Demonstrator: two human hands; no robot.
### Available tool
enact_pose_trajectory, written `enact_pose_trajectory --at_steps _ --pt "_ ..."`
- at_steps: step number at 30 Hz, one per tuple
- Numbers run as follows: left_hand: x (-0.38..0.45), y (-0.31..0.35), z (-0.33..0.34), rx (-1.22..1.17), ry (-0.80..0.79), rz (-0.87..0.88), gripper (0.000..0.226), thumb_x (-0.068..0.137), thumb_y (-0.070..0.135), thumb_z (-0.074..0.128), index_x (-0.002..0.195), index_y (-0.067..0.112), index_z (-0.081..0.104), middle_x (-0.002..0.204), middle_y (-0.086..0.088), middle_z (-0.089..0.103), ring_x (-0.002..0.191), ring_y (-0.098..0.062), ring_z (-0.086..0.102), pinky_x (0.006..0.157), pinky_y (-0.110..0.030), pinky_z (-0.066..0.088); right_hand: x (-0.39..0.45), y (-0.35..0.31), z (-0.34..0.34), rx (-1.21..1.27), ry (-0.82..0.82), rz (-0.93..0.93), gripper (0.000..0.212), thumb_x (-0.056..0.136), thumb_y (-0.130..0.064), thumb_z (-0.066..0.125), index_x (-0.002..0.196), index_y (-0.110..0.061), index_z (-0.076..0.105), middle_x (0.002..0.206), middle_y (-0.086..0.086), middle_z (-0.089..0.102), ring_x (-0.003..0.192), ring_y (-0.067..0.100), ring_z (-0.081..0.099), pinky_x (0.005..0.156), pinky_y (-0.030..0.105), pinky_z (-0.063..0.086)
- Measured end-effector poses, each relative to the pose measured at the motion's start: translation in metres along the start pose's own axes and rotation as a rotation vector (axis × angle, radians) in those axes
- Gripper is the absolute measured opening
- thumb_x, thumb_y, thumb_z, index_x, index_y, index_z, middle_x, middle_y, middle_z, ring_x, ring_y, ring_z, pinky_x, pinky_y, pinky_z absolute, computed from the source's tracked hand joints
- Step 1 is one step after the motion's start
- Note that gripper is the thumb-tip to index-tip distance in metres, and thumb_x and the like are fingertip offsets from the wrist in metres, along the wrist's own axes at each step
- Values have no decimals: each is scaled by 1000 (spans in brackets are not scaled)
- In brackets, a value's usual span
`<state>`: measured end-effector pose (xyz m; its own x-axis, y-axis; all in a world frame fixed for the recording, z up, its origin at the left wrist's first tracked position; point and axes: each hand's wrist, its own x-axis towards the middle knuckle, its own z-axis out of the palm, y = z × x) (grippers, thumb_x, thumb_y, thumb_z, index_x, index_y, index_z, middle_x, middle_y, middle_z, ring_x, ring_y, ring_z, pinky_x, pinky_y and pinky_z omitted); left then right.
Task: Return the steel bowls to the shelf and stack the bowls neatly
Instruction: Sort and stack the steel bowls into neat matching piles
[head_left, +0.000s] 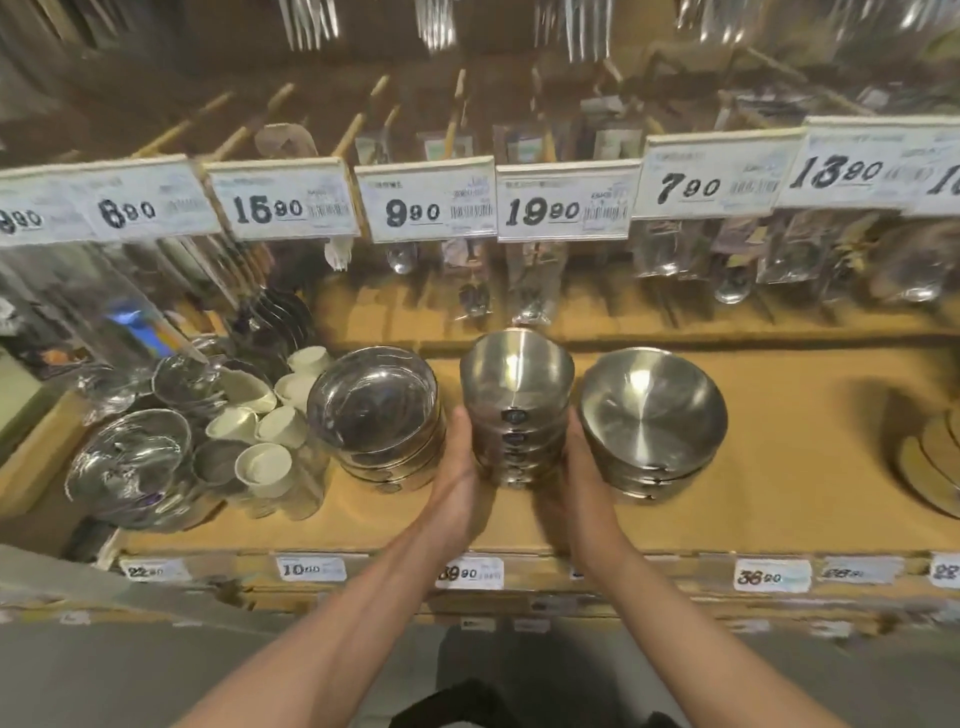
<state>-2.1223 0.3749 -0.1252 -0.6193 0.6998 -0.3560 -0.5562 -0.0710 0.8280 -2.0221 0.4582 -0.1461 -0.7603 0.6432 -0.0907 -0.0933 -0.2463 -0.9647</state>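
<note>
A tall stack of small round steel bowls (514, 410) is clasped between the left hand (457, 483) and the right hand (582, 493), fingers curled round its sides, on the tan wooden shelf (779, 499). Just left of the left fingers a stack of wide shallow steel bowls (379, 415) is seen; just right of the right fingers, a stack of deep steel bowls (652, 415).

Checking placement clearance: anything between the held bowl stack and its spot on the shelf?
Nothing visible blocks it. The middle stack sits in both hands' grip, left hand and right hand, over bare shelf. The left stack and right stack flank it closely, so the gap is tight on both sides.
</note>
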Motion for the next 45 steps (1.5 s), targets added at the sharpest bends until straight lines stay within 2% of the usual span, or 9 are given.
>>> enact_pose_trajectory --at_steps 3,12,20,25,28,31,36,41,45 --pt "9 -5 -2 -89 -8 7 53 105 53 20 130 26 59 126 7 70 121 -9 60 106 -34 42 8 2 6 5 102 -21 49 107 -53 39 150 -33 46 153 -5 51 144 14 42 116 40 36" --pt "33 3 0 -89 40 -1 63 97 65 36 128 19 66 131 -7 69 127 -22 61 117 -46 38 24 10 13 -28 137 -109 53 106 -54 38 154 -32 38 156 -4 46 148 18 37 121 57 25" --pt "16 0 -5 -121 -36 11 55 104 58 26 109 39 78 120 7 74 115 -7 67 86 -23 57 3 7 16 -126 164 -103 49 105 -57 35 153 -42 37 153 -18 47 145 4 39 121 49 28" --pt "-9 1 -4 -144 -37 11 56 103 59 27 109 38 78 124 3 73 117 -10 66 95 -31 54 -18 0 18 -109 165 -24 53 98 -69 39 149 -56 35 153 -27 44 144 3 39 120 52 32" --pt "-31 6 -1 -38 -43 60 49 100 61 28 106 50 75 116 16 74 109 1 68 87 -26 57 -35 -8 19 -98 161 4 56 95 -72 39 149 -57 34 155 -26 41 147 6 35 120 54 31" --pt "-54 8 3 55 -30 103 43 93 68 34 110 55 71 120 21 72 110 6 65 97 -37 47 -56 -20 19 -77 138 26 57 94 -74 40 149 -59 32 156 -27 38 149 7 32 120 57 29" --pt "-84 10 24 104 -17 72 45 91 72 35 116 53 67 117 24 72 106 10 65 88 -35 48 -88 -46 10 -61 144 32 57 92 -76 41 147 -59 35 153 -29 41 146 3 36 120 55 31" --pt "-105 -1 59 77 -11 7 44 91 66 35 98 51 75 95 27 76 87 11 70 78 -34 53 -116 -67 -17 -80 195 29 65 83 -85 41 144 -63 36 152 -30 41 144 0 37 119 54 34" --pt "-115 -17 97 94 -21 -40 35 100 59 31 108 41 60 86 27 76 78 15 68 59 -16 57 -135 -85 -52 -94 212 13 63 85 -84 40 144 -63 36 150 -35 42 142 -3 37 117 55 35"
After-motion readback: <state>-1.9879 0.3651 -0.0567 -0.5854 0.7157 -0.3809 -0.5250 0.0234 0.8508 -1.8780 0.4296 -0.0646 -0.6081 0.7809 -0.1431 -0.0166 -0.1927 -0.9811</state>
